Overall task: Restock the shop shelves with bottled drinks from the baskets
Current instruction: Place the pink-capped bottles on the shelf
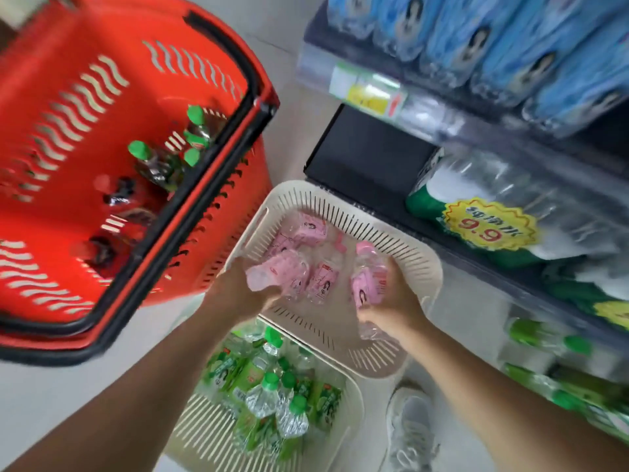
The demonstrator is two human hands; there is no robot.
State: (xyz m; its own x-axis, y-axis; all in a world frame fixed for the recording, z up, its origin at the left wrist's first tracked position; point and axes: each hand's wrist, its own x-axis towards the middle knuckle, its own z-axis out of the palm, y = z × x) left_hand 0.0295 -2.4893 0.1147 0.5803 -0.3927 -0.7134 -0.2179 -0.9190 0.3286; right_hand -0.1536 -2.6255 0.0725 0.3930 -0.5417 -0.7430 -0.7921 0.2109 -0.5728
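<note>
We're reaching into the cream basket (418,264) on the floor, left hand (238,287) curling around one pink bottle (272,272), right hand (391,308) gripping another (369,277): one per hand, halving trips. Empty black shelf (367,155) sitting just beside, likely their slot.

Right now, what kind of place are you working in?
Most likely a small shop's drinks aisle: shelves of bottled water with a 9.9 price sticker, a shelf-edge price tag, and a red shopping basket on the floor.

red basket (85,107) | cream basket (418,267) | pink-labelled bottles (308,229) | green-capped bottles (269,390)
</note>
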